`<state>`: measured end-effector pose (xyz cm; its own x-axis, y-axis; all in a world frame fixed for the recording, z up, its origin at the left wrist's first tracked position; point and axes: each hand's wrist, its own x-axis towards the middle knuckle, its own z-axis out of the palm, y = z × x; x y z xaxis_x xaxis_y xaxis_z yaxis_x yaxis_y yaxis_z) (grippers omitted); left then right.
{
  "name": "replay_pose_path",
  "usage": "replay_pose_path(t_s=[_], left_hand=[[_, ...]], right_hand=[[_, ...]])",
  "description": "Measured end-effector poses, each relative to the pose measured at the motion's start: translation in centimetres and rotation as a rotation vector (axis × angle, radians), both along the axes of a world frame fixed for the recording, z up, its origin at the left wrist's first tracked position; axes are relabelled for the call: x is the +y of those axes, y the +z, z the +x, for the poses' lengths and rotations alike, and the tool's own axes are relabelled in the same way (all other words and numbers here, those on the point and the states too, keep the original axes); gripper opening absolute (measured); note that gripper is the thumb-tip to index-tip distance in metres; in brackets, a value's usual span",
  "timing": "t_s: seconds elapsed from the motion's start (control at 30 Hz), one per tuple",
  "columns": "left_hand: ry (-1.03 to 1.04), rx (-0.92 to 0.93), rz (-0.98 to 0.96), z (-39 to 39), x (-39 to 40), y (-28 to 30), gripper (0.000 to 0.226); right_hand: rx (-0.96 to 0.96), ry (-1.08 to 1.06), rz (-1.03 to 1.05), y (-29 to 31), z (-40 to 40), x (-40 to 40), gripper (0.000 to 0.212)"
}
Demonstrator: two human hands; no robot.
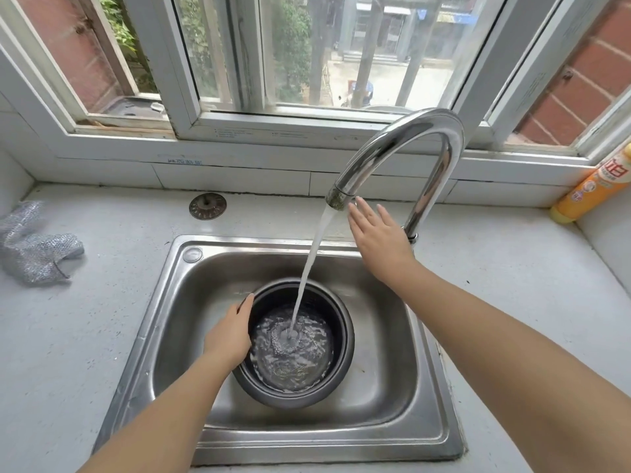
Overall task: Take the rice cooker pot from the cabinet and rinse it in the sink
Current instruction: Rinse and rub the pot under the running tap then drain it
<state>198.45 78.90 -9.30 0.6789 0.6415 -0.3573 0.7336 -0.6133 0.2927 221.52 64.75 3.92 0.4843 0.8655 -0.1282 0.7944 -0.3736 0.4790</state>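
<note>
Pale speckled worktop [85,336] surrounds our steel sink [392,397]. Fetching is done: the dark round rice cooker pot [343,339] sits in the basin, filling. Left hand [230,336] clasps its nine o'clock rim; right hand [380,242] hovers spread beside the curved chrome tap [403,145]. Swirling and emptying remain.

Scene is lit brightly and evenly by daylight from the window [297,52] across the top of the frame. Shadows are soft throughout; a faint one is cast under the forearms inside the sink [191,288]. Bright highlights are seen on the faucet [423,131] arch and along the sink rim. Strong wide-angle bending is noted at the edges, where window frames bow. Water stream [314,254] is slightly motion-blurred. Outdoor view is hazy and partly overexposed.
</note>
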Motion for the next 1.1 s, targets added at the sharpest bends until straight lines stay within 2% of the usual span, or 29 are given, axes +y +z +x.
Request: replay_pose_path(t_s=[0.2,0.83,1.1], left_hand=[[0.028,-0.001,-0.007,0.1,-0.2,-0.3,0.078],[0.081,0.015,-0.075,-0.4,0.2,-0.4,0.077],[0.082,-0.003,-0.088,-0.4,0.0,-0.1,0.078]], right_hand=[[-0.038,-0.051,-0.039,-0.4,-0.7,0.4,0.059],[-0.168,-0.155,-0.211,0.1,-1.8,1.2,0.068],[-0.12,-0.188,-0.153,0.7,-1.3,0.3,0.071]])
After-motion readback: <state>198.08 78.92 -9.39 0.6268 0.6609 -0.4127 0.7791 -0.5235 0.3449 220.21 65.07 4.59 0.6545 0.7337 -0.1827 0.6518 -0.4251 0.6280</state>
